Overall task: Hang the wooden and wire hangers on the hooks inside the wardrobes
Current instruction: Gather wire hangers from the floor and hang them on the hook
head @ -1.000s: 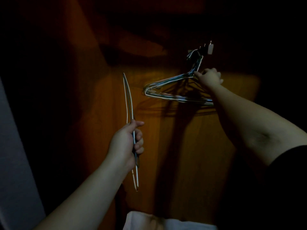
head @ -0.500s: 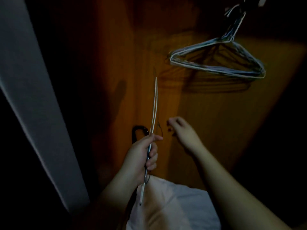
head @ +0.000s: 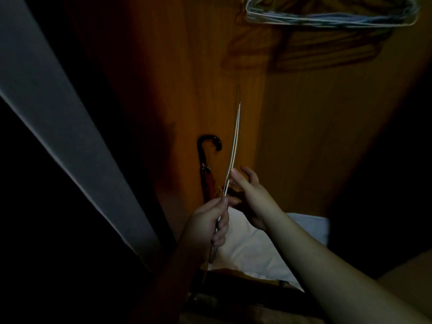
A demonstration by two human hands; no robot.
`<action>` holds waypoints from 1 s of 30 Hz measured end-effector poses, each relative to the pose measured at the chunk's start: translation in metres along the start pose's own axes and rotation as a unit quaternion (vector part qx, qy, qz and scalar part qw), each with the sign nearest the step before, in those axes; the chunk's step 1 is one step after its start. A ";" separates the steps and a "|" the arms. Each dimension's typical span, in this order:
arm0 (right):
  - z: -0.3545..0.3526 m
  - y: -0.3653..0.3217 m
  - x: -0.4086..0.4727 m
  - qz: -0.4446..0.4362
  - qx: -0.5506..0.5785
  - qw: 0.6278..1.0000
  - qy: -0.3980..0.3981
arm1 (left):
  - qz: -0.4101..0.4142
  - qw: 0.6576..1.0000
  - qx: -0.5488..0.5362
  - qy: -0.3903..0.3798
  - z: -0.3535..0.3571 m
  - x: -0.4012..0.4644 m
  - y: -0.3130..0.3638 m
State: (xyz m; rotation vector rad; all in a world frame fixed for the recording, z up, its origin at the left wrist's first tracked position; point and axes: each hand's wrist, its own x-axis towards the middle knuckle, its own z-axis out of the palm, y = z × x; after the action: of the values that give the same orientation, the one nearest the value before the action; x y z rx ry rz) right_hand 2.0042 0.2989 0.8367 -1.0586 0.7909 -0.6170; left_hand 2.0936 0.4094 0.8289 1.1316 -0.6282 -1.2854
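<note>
My left hand (head: 211, 224) grips a small bunch of wire hangers (head: 232, 150), seen edge-on and pointing up in front of the wooden wardrobe wall (head: 304, 148). My right hand (head: 250, 190) is right beside them, its thumb and fingers spread open and touching the wires just above the left hand. At the top right a bundle of wire hangers (head: 332, 17) hangs against the wall; its hook is out of the frame.
A dark umbrella with a curved handle (head: 205, 160) leans in the wardrobe corner, just left of the hangers. White folded cloth (head: 257, 249) lies at the bottom of the wardrobe. A grey door edge (head: 58, 127) runs diagonally at the left.
My right hand let go of the hung bundle, came down and reached the hangers in my left hand. The view has tilted down, so the hung bundle sits at the top edge.
</note>
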 end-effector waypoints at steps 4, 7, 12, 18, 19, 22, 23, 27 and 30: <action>0.000 0.009 -0.002 -0.025 -0.082 0.996 0.035 | -0.014 0.999 0.027 0.018 -0.004 -0.002 -0.010; -0.003 0.013 -0.008 -0.035 -0.088 0.994 0.054 | -0.010 0.998 0.036 0.046 -0.003 -0.003 -0.018; -0.009 0.016 -0.012 -0.049 -0.045 0.995 0.078 | 0.006 0.996 0.068 0.054 0.001 -0.006 -0.025; -0.026 0.012 -0.019 -0.049 0.094 0.985 0.133 | 0.023 0.996 0.026 0.077 0.007 -0.003 -0.031; -0.029 0.012 -0.021 -0.051 0.108 0.982 0.147 | 0.026 0.996 0.028 0.086 0.008 -0.002 -0.033; -0.036 0.011 -0.026 -0.036 0.159 0.969 0.185 | 0.033 0.994 0.036 0.102 0.013 0.000 -0.036; -0.037 0.009 -0.028 -0.027 0.172 0.967 0.184 | 0.035 0.993 0.040 0.104 0.016 0.000 -0.037; -0.040 0.003 -0.036 -0.050 0.172 0.971 0.160 | 0.039 0.992 0.035 0.111 0.025 0.002 -0.038; -0.035 -0.003 -0.046 -0.080 0.147 0.980 0.107 | 0.036 0.993 -0.017 0.107 0.030 0.006 -0.036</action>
State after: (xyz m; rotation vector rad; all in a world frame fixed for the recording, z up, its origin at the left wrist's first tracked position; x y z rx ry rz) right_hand 1.9493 0.3150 0.8422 -0.7967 0.7772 -0.9665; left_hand 2.0533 0.3987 0.8063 1.1887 -0.4820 -1.0923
